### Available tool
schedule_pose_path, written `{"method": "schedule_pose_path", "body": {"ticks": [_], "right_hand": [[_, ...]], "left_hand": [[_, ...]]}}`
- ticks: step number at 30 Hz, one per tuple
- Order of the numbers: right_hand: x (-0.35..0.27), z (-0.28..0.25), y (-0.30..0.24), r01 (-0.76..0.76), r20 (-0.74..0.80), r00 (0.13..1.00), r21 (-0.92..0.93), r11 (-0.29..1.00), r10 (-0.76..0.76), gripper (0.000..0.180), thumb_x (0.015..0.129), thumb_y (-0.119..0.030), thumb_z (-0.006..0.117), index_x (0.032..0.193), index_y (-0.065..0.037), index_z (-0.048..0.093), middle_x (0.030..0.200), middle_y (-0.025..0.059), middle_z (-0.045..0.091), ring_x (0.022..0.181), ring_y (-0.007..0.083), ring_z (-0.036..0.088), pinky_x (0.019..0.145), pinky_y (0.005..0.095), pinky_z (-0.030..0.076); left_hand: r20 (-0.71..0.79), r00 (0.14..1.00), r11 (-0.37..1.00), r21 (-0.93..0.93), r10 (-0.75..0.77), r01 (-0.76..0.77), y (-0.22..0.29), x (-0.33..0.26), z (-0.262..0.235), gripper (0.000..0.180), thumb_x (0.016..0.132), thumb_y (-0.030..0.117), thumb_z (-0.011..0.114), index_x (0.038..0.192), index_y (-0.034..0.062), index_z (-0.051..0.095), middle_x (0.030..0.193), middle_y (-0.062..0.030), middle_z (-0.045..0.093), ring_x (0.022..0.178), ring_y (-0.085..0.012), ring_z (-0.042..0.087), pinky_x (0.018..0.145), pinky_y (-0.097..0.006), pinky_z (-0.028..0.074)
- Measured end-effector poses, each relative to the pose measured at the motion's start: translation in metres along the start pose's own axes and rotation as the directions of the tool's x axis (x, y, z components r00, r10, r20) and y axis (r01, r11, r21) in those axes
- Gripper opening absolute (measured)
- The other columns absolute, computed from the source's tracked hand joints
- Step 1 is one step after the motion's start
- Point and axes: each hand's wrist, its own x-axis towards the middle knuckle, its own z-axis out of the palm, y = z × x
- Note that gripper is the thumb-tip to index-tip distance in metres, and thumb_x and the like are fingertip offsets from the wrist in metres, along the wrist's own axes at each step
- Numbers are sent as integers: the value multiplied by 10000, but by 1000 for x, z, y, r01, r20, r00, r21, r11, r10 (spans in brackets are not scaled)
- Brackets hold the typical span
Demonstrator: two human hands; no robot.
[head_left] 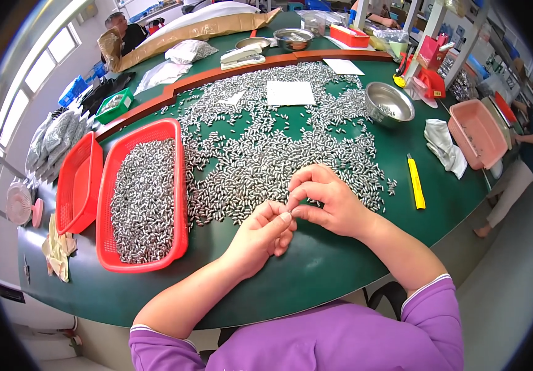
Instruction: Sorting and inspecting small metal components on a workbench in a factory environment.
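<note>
My left hand [264, 234] and my right hand [325, 199] meet fingertip to fingertip above the near part of the green table [316, 272]. Thumb and forefinger are pinched on each hand, and a tiny thing, mostly hidden, seems to be between them; its kind does not show. Just beyond my hands spreads a wide layer of small silvery, bullet-shaped metal pieces [260, 161]. To the left of my left hand, a red plastic basket [181, 185] holds a heap of the same kind of pieces.
An empty-looking red basket [74, 191] leans beside the full one. A yellow utility knife [415, 182], a steel bowl [390, 102], a white cloth [444, 147] and a pink basket [478, 133] lie to the right. White paper [290, 93] rests on the pieces. Other people are at the edges.
</note>
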Motion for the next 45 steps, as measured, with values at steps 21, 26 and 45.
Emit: {"method": "schedule_pose_path", "body": {"ticks": [21,26,45], "right_hand": [[1,-3,-5,172,-129,976,-31,985,-175,173,830,-149,727,1002,-146,710,990,38,608,941,240,584,852,370,467],[0,-3,-4,186,-104,976,-57,981,-191,158,832,-165,723,986,-139,699,1003,40,605,934,250,583,831,376,474],[-7,13,10,-5,-40,999,-328,945,-9,123,751,-190,745,829,-133,668,1037,32,578,1028,268,560,903,425,439]], "left_hand": [[1,987,978,139,159,-157,-1,2,-3,243,1064,249,427,1066,46,560,858,-49,588,596,-102,505,484,-225,432],[28,989,980,136,144,-147,0,3,-4,251,1067,247,423,1043,35,557,879,-38,598,638,-95,535,548,-232,470],[-14,970,968,77,242,-240,-1,4,-10,147,1014,154,546,1104,50,596,963,-75,665,655,-92,550,564,-217,473]]}}
